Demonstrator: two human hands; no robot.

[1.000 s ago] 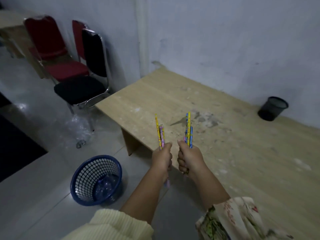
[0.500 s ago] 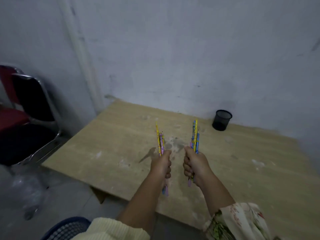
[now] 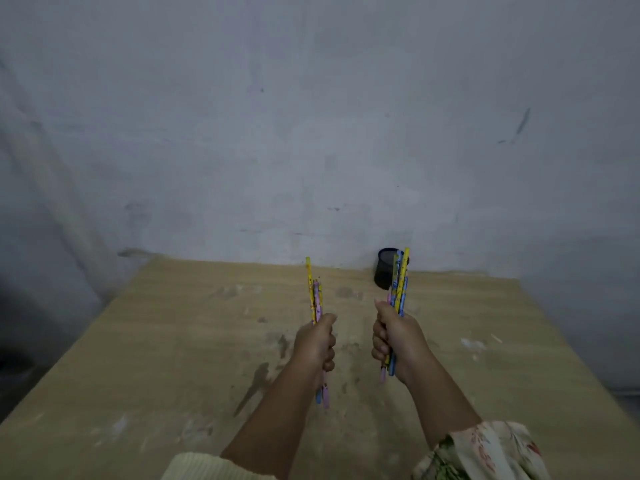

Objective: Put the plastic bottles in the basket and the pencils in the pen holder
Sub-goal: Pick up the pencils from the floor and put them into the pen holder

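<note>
My left hand [image 3: 316, 344] is closed around a bundle of coloured pencils [image 3: 314, 293], held upright over the wooden table [image 3: 173, 341]. My right hand [image 3: 398, 337] grips a second bundle of pencils [image 3: 400, 284], also upright. A black mesh pen holder [image 3: 383, 270] stands at the table's far edge against the wall. The tips of the right bundle overlap it in the view. No basket or bottles are in sight.
A grey wall [image 3: 311, 133] rises right behind the table. The tabletop is stained and scuffed. Dark floor shows past the table's left edge [image 3: 20, 358] and right edge.
The view has swung right and up, so the chairs and blue basket have left the frame. The pen holder now sits almost straight ahead. Both hands still hold their pencils.
</note>
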